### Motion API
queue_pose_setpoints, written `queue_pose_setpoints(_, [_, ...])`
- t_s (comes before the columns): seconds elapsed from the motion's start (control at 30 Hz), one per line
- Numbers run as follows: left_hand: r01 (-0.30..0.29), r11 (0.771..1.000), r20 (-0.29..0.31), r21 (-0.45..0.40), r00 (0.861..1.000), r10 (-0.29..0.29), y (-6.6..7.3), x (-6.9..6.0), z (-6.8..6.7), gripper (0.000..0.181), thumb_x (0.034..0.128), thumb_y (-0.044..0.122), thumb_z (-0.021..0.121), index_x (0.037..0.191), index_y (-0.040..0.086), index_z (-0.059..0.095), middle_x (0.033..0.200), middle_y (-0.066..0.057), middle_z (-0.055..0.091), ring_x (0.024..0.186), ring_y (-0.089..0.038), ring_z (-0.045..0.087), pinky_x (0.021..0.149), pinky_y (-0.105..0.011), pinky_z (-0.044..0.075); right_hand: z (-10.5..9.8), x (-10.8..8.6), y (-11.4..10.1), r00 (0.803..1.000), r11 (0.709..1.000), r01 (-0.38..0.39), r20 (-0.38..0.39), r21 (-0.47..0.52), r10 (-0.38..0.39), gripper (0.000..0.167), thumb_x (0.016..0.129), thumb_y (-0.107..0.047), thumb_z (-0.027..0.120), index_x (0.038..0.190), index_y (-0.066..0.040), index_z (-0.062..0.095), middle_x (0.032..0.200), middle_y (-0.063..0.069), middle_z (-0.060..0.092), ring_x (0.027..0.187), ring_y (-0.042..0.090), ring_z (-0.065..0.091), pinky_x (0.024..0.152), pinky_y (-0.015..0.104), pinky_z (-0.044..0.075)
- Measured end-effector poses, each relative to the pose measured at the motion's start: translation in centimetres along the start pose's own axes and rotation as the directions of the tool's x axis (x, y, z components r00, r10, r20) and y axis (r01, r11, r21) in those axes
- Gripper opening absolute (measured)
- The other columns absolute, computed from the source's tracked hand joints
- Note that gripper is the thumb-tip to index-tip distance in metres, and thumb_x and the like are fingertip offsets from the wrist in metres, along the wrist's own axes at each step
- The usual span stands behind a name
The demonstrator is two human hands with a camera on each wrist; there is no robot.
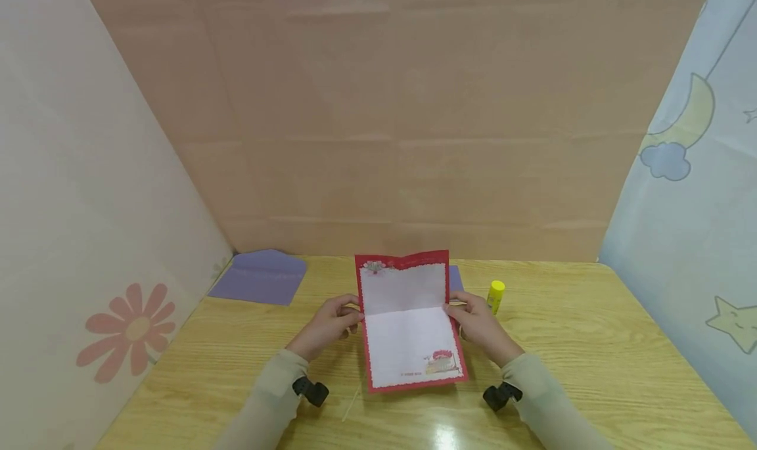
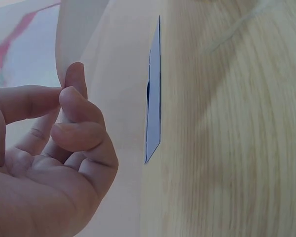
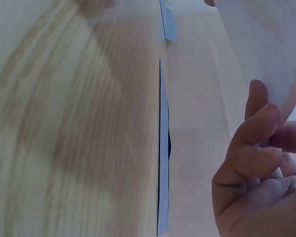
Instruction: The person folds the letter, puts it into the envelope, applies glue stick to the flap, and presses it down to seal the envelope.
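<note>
Two sleeved forearms point(image 1: 260, 397) reach over the near side of the bench point(image 1: 591, 345), each bearing a black wrist device point(image 1: 310, 391). Directly beyond, a red-bordered card point(image 1: 408, 332) is held unfolded between the hands, its long axis running near to far, its far panel angled up along a crosswise crease. Left hand point(image 1: 331, 324): thumb and fingers drawn together, pinching the card's left edge close to the crease. Right hand point(image 1: 480, 322): fingers likewise closed together on the right edge, at much the same level. Neither hand is nearer; the card lies inward of both, the crease running from one grip to the other. Whether its lower edge touches the bench cannot be determined from these angles. Just beside the right hand stands a yellow tube point(image 1: 496, 295). Toward the bench's far edge, a purple sheet point(image 1: 455, 278) shows partly behind the card; a purple envelope point(image 1: 260, 278) lies at the far left corner.
</note>
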State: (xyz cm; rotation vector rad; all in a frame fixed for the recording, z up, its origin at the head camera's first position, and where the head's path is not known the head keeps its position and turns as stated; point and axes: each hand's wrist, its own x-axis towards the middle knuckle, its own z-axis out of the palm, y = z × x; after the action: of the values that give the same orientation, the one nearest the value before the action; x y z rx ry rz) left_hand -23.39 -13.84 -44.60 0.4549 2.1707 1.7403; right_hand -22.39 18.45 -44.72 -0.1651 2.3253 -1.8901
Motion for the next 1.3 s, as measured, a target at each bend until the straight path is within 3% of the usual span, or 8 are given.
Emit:
queue_pose_setpoints(0.2, [-0.011,1.0,0.004,0.012,1.0,0.011,0.0,0.0,0.1,0.015,0.1034,0.011,0.054,0.114,0.005,0.063,0.089,-0.019,0.06,0.079,-0.031,0.052,0.063,-0.032,0.039,-0.4,-0.1,0.2,0.998,0.998,0.041,0.042,0.048,-0.043,0.029,0.104,-0.01,0.052,0.126,0.005,0.062,0.076,0.004,0.064,0.048,0.008,0.033,0.047,0.023,0.028])
queue_pose_setpoints(0.43, [-0.005,1.0,-0.018,0.023,1.0,0.005,-0.1,0.1,0.3,0.022,0.1029,0.008,0.052,0.115,0.006,0.071,0.099,-0.023,0.056,0.079,-0.035,0.049,0.06,-0.033,0.035,-0.6,-0.3,0.2,0.991,0.998,0.056,0.116,0.039,-0.06,0.04,0.108,-0.023,0.045,0.13,0.005,0.061,0.118,0.013,0.067,0.086,0.009,0.067,0.075,0.034,0.057])
queue_pose_setpoints(0.53, [0.014,1.0,-0.031,0.016,0.999,-0.014,0.0,0.0,0.3,0.023,0.1025,0.008,0.052,0.114,0.007,0.072,0.1,-0.024,0.056,0.079,-0.032,0.049,0.061,-0.033,0.034,-0.5,-0.4,0.0,0.993,0.998,0.02,0.113,0.055,-0.027,0.039,0.109,-0.019,0.042,0.131,0.007,0.06,0.104,0.012,0.069,0.07,0.015,0.066,0.062,0.033,0.056])
queue_pose_setpoints(0.7, [0.022,1.0,-0.043,0.013,0.999,-0.021,0.0,0.1,0.3,0.024,0.1029,0.013,0.053,0.114,0.006,0.073,0.101,-0.02,0.057,0.078,-0.024,0.05,0.061,-0.032,0.034,-0.3,-0.3,-0.4,0.999,1.0,-0.01,0.052,0.02,0.009,0.037,0.106,-0.01,0.038,0.126,0.004,0.066,0.073,0.004,0.054,0.052,0.014,0.04,0.048,0.027,0.038])
queue_pose_setpoints(0.83, [0.029,1.0,-0.043,0.013,0.999,-0.028,0.0,0.2,0.5,0.026,0.1024,0.019,0.057,0.121,0.006,0.07,0.102,-0.017,0.06,0.078,-0.023,0.051,0.061,-0.032,0.035,-0.2,-0.2,-0.6,0.999,0.999,-0.008,0.038,0.043,0.006,0.036,0.105,-0.009,0.04,0.122,0.006,0.067,0.071,0.004,0.043,0.053,0.014,0.032,0.047,0.027,0.032])
queue_pose_setpoints(0.97, [0.042,0.999,-0.042,0.035,0.998,-0.04,0.1,0.1,0.7,0.03,0.1011,0.021,0.06,0.126,0.006,0.067,0.103,-0.01,0.063,0.079,-0.025,0.052,0.061,-0.031,0.037,-0.1,-0.3,-0.8,0.999,1.0,0.004,0.034,0.01,-0.005,0.031,0.102,-0.01,0.048,0.123,0.005,0.066,0.067,0.002,0.048,0.045,0.009,0.027,0.046,0.024,0.029])
queue_pose_setpoints(1.17, [0.045,0.993,-0.034,0.105,0.999,-0.041,0.2,0.0,1.2,0.032,0.1004,0.025,0.062,0.091,-0.005,0.062,0.088,-0.015,0.058,0.074,-0.029,0.053,0.058,-0.03,0.038,0.3,-0.4,-0.9,0.999,0.999,0.036,-0.014,-0.009,-0.036,0.033,0.097,-0.003,0.053,0.13,0.003,0.059,0.065,0.002,0.054,0.043,0.008,0.032,0.044,0.02,0.028])
queue_pose_setpoints(1.3, [0.03,0.992,-0.027,0.123,0.999,-0.027,0.1,0.0,1.5,0.034,0.1005,0.025,0.062,0.081,-0.003,0.057,0.077,-0.016,0.056,0.07,-0.027,0.051,0.057,-0.029,0.037,0.7,-0.6,-1.3,0.999,0.999,0.042,-0.033,0.023,-0.041,0.034,0.097,-0.004,0.057,0.131,0.001,0.056,0.063,0.004,0.055,0.048,0.011,0.042,0.044,0.02,0.028])
